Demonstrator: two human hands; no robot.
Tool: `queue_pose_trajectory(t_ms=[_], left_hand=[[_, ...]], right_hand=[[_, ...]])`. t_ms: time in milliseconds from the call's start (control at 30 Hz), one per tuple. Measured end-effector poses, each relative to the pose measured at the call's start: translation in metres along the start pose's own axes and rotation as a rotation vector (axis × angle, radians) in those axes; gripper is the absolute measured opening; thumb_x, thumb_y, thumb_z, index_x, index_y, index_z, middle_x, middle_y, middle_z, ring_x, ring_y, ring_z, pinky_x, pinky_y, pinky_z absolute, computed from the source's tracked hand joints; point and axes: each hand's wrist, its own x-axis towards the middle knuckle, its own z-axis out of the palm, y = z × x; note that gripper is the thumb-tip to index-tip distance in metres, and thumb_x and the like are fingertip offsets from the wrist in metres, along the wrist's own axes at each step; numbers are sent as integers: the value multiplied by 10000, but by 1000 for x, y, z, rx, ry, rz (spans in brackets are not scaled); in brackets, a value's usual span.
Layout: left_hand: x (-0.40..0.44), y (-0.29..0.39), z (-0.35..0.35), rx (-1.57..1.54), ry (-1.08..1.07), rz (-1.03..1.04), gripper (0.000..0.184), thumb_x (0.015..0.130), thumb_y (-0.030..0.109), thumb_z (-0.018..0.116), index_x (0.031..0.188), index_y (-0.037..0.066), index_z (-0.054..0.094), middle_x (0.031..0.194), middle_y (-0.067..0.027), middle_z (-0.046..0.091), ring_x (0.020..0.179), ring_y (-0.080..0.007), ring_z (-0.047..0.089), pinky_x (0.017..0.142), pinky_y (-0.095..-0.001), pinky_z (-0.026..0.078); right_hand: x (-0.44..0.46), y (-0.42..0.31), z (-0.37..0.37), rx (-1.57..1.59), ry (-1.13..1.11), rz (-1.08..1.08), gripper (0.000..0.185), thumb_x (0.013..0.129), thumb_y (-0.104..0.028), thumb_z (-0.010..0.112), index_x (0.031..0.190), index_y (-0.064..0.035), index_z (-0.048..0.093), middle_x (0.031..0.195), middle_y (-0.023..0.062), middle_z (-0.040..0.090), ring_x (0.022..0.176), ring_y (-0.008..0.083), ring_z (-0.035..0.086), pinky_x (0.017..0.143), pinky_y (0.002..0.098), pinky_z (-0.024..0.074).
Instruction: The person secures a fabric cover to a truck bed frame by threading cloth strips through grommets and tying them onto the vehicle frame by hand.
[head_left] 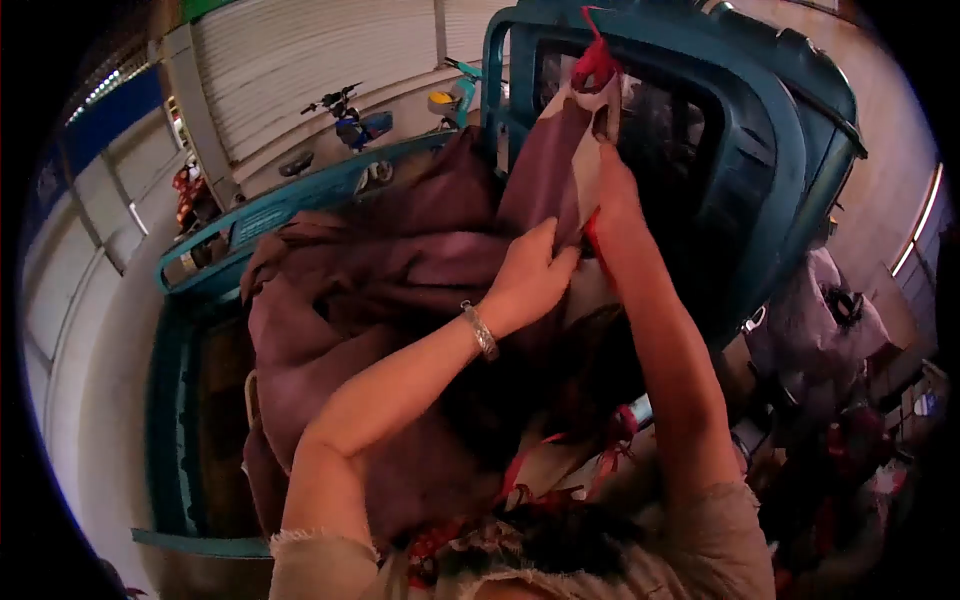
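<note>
A big maroon-brown tarp [400, 270] lies heaped in folds over the bed of a teal cargo vehicle. My right hand [614, 172] is raised near the cab and closed on the tarp's pale-edged border, lifting that part into a peak. Just above it, a red strap [597, 68] is knotted at the tarp's corner. Lower and to the left, my left hand [535, 278], with a bracelet on its wrist, is pinched on the same border. Some of the right hand's fingers are hidden behind the cloth.
The teal cab frame [780, 150] rises ahead and to the right, and the bed's side panel [270, 215] runs along the left. Beyond stand a blue scooter [350, 125] and a roller shutter [310, 60]. A pale sack [820, 310] and clutter lie at the right.
</note>
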Motion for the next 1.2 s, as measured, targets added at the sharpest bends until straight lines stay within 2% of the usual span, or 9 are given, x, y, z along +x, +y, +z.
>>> queue_pose_trajectory(t_ms=[33, 200, 267, 400, 567, 600, 667, 900, 1200], left_hand=[[-6, 16, -5, 6, 28, 7, 231, 860, 148, 549, 920, -67, 494, 878, -293, 571, 801, -453, 548, 691, -468, 432], [-11, 32, -25, 28, -45, 47, 220, 884, 128, 567, 1027, -38, 553, 907, -239, 608, 844, -372, 597, 756, -389, 465], [-14, 22, -29, 11, -55, -10, 203, 875, 131, 547, 852, -48, 456, 741, -275, 537, 712, -440, 519, 614, -447, 403], [-18, -20, -27, -43, -49, -153, 239, 877, 151, 572, 819, -46, 449, 715, -242, 522, 640, -375, 514, 595, -414, 408], [-17, -20, -19, 13, -19, 24, 242, 874, 152, 574, 812, -44, 446, 734, -234, 532, 673, -397, 511, 624, -416, 413], [-15, -14, -10, -12, 36, 88, 236, 876, 149, 566, 813, -43, 445, 744, -242, 529, 684, -409, 508, 626, -425, 408], [-26, 9, -1, -38, 84, 141, 229, 877, 146, 559, 813, -42, 445, 753, -250, 526, 694, -421, 505, 629, -433, 402], [-54, 65, -36, -125, -9, 10, 171, 874, 107, 546, 844, -34, 455, 685, -239, 500, 584, -360, 474, 554, -412, 376], [6, -12, -18, -47, -40, 67, 207, 858, 133, 578, 807, -38, 474, 714, -227, 517, 617, -306, 490, 582, -385, 402]], right_hand=[[-23, -25, 21, 148, 152, 181, 402, 966, -331, 454, 1247, -58, 544, 1177, 68, 616, 1032, 250, 588, 916, 362, 472], [-33, -30, 31, 266, 19, 112, 408, 969, -311, 448, 1289, -62, 497, 1209, 85, 598, 1056, 249, 581, 929, 367, 468], [-31, -23, 37, 189, 143, 196, 410, 966, -312, 452, 1287, -62, 497, 1207, 87, 597, 1068, 246, 574, 935, 363, 464], [2, 37, 16, 89, 66, 151, 471, 951, -394, 452, 1273, -57, 514, 1195, 97, 594, 1061, 255, 571, 912, 364, 444], [2, 19, 18, 28, 141, 249, 489, 952, -410, 446, 1305, -75, 500, 1205, 92, 595, 1086, 251, 560, 921, 374, 439], [14, 21, 0, -250, -23, 47, 485, 953, -413, 445, 1299, -78, 505, 1210, 90, 595, 1093, 255, 557, 917, 375, 442], [-26, -8, 9, 153, 110, 167, 444, 963, -404, 430, 1259, -86, 525, 1199, 90, 599, 1089, 268, 556, 906, 385, 452], [-73, -33, 36, 215, 68, 96, 420, 973, -347, 426, 1273, -67, 514, 1191, 87, 597, 1070, 264, 561, 942, 385, 446], [5, -4, 9, 261, -4, 174, 405, 962, -301, 458, 1287, -66, 510, 1213, 92, 592, 1095, 259, 557, 970, 375, 440]])
